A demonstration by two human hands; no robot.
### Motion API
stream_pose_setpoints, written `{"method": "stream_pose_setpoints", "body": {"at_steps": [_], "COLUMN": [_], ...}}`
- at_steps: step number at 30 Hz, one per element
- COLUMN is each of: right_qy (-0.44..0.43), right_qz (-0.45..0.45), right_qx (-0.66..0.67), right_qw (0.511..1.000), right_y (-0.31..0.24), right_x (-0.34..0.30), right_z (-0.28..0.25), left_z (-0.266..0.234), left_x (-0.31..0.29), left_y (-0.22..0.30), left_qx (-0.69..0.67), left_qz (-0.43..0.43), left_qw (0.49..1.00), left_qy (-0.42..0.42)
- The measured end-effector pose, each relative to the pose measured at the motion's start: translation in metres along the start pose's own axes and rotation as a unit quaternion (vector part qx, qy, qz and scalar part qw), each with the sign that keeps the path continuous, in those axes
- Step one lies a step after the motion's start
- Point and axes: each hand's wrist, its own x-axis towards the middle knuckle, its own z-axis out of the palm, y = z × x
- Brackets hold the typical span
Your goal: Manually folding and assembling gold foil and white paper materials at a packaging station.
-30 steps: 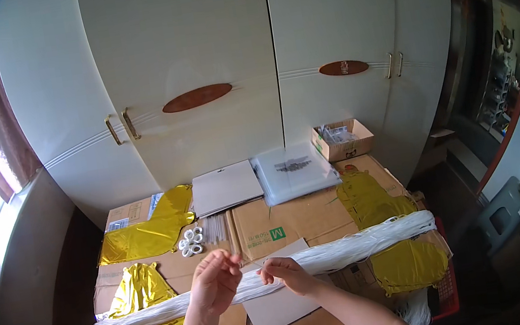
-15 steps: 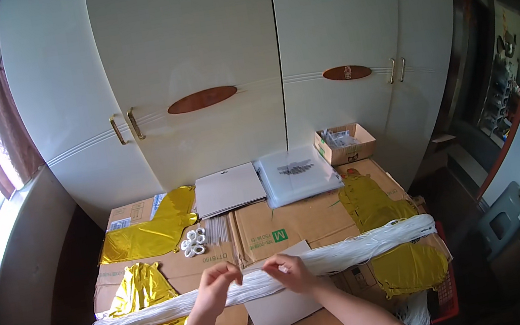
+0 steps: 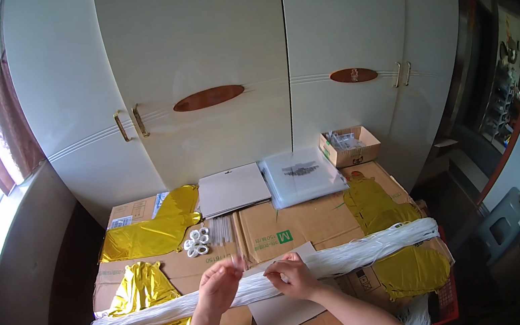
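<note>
A long bundle of white string (image 3: pixel 369 247) stretches crosswise over the cardboard-covered table. Above its middle, my left hand (image 3: pixel 220 286) is raised with thumb and fingers pinched together; the fingertips are blurred. Beside it on the right, my right hand (image 3: pixel 293 275) is curled, thumb against fingers. Anything as thin as a strand between the fingertips is too small to make out. Under the bundle lies a grey-white card sheet (image 3: pixel 281 316). Gold foil balloons, flat and uninflated, lie beneath the bundle's left part (image 3: pixel 140 287) and right part (image 3: pixel 413 271).
Farther back are another gold foil balloon (image 3: pixel 149 238), several white rings (image 3: pixel 196 242), thin clear sticks (image 3: pixel 220 230), grey cards (image 3: pixel 232 190), a stack of clear plastic bags (image 3: pixel 304 186) and a small carton (image 3: pixel 360 153). Behind stands a white wardrobe (image 3: pixel 199 36). A red basket (image 3: pixel 447 303) is at the right edge.
My left hand has turned slightly and its fingertips have lifted. My right-hand fingers have curled in more. The whole view has shifted a little; the bundle lies as before.
</note>
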Motion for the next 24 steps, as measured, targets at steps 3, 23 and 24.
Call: {"method": "stream_pose_setpoints", "body": {"at_steps": [3,23,24], "right_qy": [-0.001,0.015,0.010], "right_qz": [0.009,-0.022,-0.024], "right_qx": [0.010,-0.028,-0.041], "right_qw": [1.000,0.999,0.999], "right_y": [0.001,-0.002,-0.002], "right_x": [-0.001,0.002,0.002], "right_z": [0.002,0.001,0.003], "left_z": [0.002,-0.034,-0.037], "left_x": [0.002,-0.008,-0.008], "left_y": [0.001,-0.001,-0.002], "left_qx": [0.565,0.321,0.199], "left_qz": [0.154,-0.121,-0.108], "left_qw": [0.810,0.938,0.974], "left_qy": [0.006,0.050,-0.004]}}
